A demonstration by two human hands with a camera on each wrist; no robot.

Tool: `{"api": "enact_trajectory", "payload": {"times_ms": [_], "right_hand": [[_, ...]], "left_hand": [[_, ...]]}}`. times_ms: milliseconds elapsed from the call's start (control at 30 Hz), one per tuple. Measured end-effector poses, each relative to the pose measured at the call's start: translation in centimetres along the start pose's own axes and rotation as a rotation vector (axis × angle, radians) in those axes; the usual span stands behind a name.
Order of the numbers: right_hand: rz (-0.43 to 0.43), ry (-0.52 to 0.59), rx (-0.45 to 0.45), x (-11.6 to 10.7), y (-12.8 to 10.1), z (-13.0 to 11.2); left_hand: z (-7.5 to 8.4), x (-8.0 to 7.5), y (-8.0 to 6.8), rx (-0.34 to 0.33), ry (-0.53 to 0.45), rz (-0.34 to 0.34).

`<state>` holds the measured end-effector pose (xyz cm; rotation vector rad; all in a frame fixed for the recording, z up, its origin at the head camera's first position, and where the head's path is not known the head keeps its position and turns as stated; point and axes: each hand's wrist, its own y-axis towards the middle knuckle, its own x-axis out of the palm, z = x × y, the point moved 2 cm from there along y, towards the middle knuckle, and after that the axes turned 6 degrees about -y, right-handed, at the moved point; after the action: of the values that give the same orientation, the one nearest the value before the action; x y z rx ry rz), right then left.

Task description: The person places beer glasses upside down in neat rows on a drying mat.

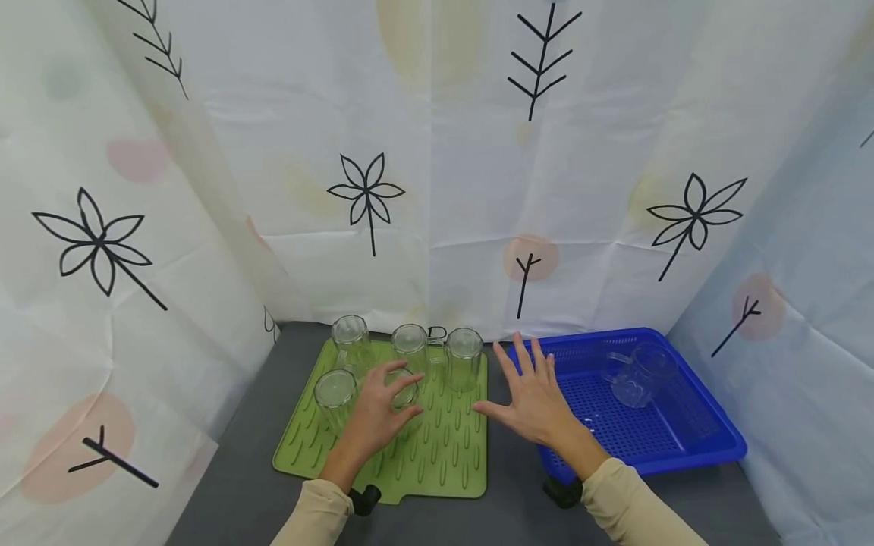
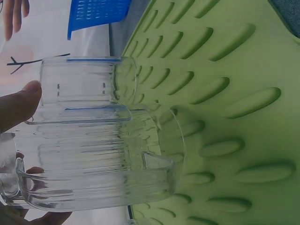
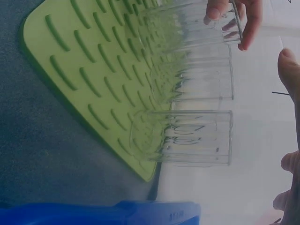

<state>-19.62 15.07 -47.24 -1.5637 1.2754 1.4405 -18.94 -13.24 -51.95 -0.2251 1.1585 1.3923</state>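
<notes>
Several clear glass mugs stand upside down on a green ribbed drying mat (image 1: 451,455). My left hand (image 1: 378,413) grips one of these mugs (image 1: 406,396) in the mat's middle, thumb and fingers curled round its wall. In the left wrist view the held mug (image 2: 103,159) rests rim-down on the mat (image 2: 225,84), with my thumb (image 2: 18,105) against the glass. My right hand (image 1: 536,398) hovers open, fingers spread, between the mat and a blue basket (image 1: 690,440); it holds nothing. The right wrist view shows the nearest mug (image 3: 192,138) on the mat (image 3: 79,70).
The blue basket sits right of the mat and holds one clear mug (image 1: 638,375) lying on its side. Other mugs (image 1: 351,337) (image 1: 464,356) stand at the mat's back. A patterned white curtain (image 1: 437,189) closes in the grey table (image 1: 232,485) on three sides.
</notes>
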Motion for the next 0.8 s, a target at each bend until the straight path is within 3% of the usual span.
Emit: {"api": "enact_trajectory", "payload": {"times_ms": [367, 600, 800], "right_hand": [[0.006, -0.033, 0.002, 0.0, -0.5, 1.1], [0.008, -0.043, 0.005, -0.3, -0.9, 2.0], [0.001, -0.06, 0.012, -1.1, -1.0, 2.6]], "left_hand": [[-1.0, 0.9, -0.6, -0.079, -0.037, -0.035], [-1.2, 1.4, -0.5, -0.095, -0.062, -0.048], [-1.0, 1.0, -0.3, -0.108, 0.003, -0.074]]}}
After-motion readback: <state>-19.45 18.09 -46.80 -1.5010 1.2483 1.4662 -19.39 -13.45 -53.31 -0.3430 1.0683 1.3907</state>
